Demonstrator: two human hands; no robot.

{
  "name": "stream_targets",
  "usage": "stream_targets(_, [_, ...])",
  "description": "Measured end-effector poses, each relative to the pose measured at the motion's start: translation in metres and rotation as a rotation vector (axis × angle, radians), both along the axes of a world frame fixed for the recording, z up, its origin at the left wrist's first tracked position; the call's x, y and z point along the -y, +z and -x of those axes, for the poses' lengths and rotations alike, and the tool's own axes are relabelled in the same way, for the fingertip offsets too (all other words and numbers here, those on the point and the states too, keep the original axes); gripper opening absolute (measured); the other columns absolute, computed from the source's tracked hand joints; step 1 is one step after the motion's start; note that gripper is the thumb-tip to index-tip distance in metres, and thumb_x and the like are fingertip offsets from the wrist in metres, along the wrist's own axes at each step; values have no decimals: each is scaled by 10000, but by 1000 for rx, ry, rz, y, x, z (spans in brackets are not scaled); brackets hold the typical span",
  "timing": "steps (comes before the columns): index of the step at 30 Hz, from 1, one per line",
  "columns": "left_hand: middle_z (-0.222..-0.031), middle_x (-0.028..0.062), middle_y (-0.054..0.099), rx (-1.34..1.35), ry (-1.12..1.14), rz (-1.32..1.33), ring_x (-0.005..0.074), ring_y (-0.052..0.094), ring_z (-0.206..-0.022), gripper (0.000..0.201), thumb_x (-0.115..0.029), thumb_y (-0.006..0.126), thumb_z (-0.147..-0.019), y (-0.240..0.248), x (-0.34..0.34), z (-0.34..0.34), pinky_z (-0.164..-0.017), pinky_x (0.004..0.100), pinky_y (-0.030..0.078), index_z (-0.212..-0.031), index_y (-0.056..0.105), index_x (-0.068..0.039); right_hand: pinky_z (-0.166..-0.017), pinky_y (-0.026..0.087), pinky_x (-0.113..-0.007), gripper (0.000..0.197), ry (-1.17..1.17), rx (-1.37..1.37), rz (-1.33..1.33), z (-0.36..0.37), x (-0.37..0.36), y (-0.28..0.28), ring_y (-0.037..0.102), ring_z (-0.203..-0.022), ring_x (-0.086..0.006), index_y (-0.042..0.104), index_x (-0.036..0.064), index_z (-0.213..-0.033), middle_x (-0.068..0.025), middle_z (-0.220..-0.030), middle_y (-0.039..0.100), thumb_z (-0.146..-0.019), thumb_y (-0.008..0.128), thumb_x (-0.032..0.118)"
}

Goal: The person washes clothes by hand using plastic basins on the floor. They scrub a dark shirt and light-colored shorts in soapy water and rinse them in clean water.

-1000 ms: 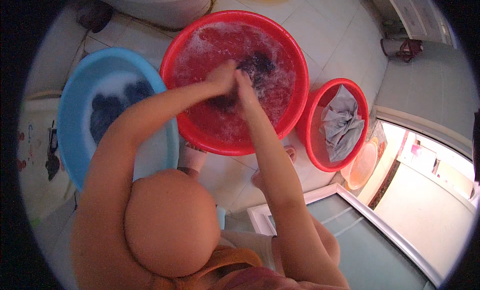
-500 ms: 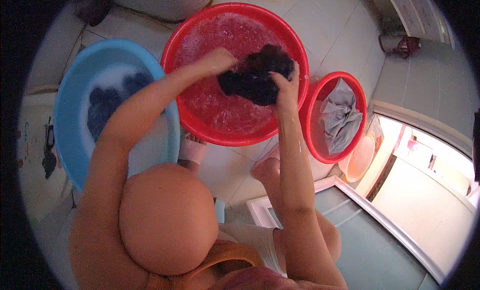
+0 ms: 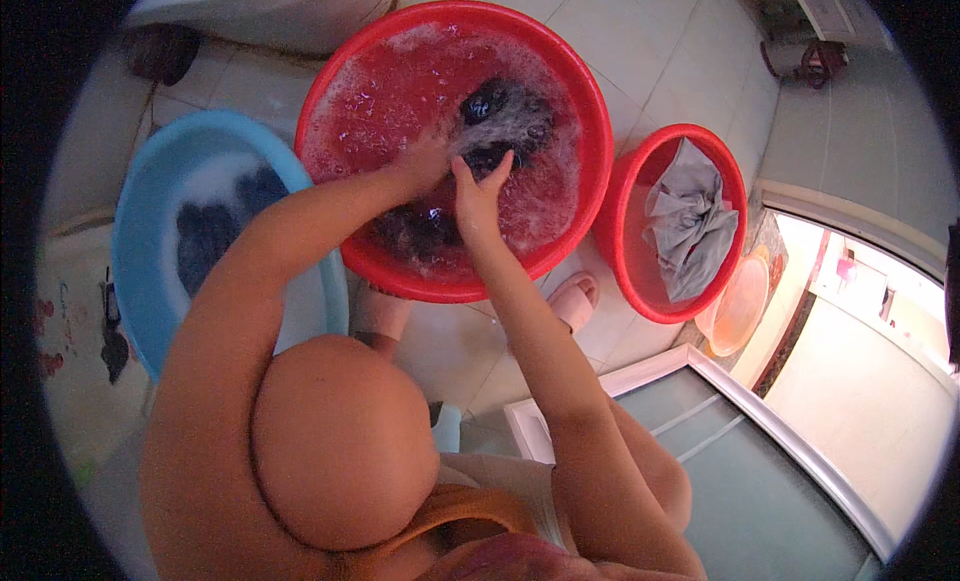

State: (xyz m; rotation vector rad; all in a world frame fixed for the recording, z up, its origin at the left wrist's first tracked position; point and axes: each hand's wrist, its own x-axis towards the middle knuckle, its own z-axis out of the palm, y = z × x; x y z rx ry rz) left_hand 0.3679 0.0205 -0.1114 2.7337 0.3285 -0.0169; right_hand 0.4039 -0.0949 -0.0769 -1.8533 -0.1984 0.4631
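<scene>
A dark garment (image 3: 512, 121) lies partly under foamy water in the large red basin (image 3: 603, 131), and water splashes over it. More dark cloth (image 3: 415, 233) shows in the water nearer to me, partly behind my right wrist. My right hand (image 3: 480, 196) grips the garment at its near side, thumb and a finger set apart around the cloth. Just left of it, my left hand (image 3: 428, 163) is at the water beside the garment. Motion and splashing smear its fingers, so their hold is unclear.
A blue basin (image 3: 128, 241) with dark cloth in sudsy water stands at left. At right, a red bucket (image 3: 622, 231) holds grey cloth (image 3: 690, 221), with an orange basin (image 3: 742, 306) behind. A white-framed glass panel (image 3: 740, 481) is at lower right. My sandalled foot (image 3: 573, 303) is close to the red basin.
The dark garment has gone from being held up between my hands down into the water, which now splashes. My right hand has moved left and nearer, close to my left hand.
</scene>
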Motion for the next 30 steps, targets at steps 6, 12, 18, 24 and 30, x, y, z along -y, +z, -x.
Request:
stream_targets(6, [-1117, 220, 474, -7, 358, 469, 376, 476, -1022, 477, -149, 589, -673, 85, 15, -17, -877, 430, 391, -1131, 495, -52, -885, 403, -398, 526, -117, -1018, -662, -36, -17, 21, 537, -939, -253, 531, 109, -1073, -105, -1006, 575, -816, 457, 561])
stream_targets(12, [-904, 173, 483, 351, -143, 522, 338, 567, -776, 413, -208, 658, -578, 206, 89, 12, -678, 417, 481, -936, 564, -26, -827, 447, -397, 506, 106, -1060, -842, -68, 21, 44, 556, -906, -249, 545, 104, -1038, -97, -998, 580, -829, 419, 547])
stream_targets(18, [-836, 153, 528, 441, -97, 445, 343, 563, -774, 379, -296, 682, -571, 153, 61, -25, -674, 429, 469, -819, 558, -36, -829, 446, -408, 458, 121, -1115, -876, -64, 27, 44, 551, -941, -244, 550, 115, -1025, -92, -1029, 574, -841, 408, 509])
stream_targets(24, [-1101, 211, 467, 157, 364, 557, 373, 479, -1004, 411, -224, 627, -666, 54, -41, -12, -814, 441, 417, -1025, 563, -33, -879, 410, -404, 464, 61, -952, -800, -54, 19, 95, 526, -1002, -272, 531, 80, -1081, -97, -1046, 577, -816, 445, 451])
stream_targets(30, [-1214, 242, 424, -187, 201, 62, 393, 509, -1026, 640, -209, 666, -655, 15, 8, 1, -860, 435, 427, -1235, 433, -74, -1049, 149, -393, 808, 232, -97, 311, -44, 27, 45, 184, -1279, -375, 237, 115, -1369, -272, -1395, 80, -746, 590, 490])
